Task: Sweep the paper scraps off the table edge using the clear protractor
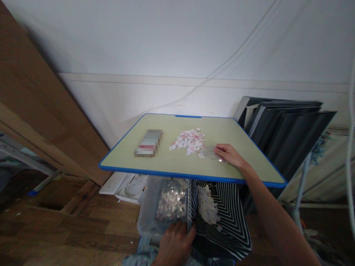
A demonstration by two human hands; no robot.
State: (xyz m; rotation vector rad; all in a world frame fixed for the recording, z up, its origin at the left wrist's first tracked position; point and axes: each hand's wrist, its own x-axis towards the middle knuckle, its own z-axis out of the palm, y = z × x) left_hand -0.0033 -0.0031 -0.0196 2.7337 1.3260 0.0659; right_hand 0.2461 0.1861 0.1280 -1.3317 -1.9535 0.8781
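Observation:
My right hand [227,154] rests on the table, its fingers closed on a small clear plastic bag [210,152]. The bag lies flat and shiny, touching the near right side of a heap of small white and pink paper pieces [189,141]. Below the table's front edge, my left hand [177,238] curls its fingers over the near rim of a clear plastic bin [148,218]. Inside that bin are many small filled packets [172,201]. Beside it stands a black-and-white striped container [230,221] with loose pale paper pieces [207,207] in it.
The small table [122,157] has a blue edge and stands against the wall. A blurred-out flat object [148,143] lies on its left part. Dark panels [288,136] lean at the right. A white open box [131,186] sits on the floor under the table. Wooden boards [41,92] stand left.

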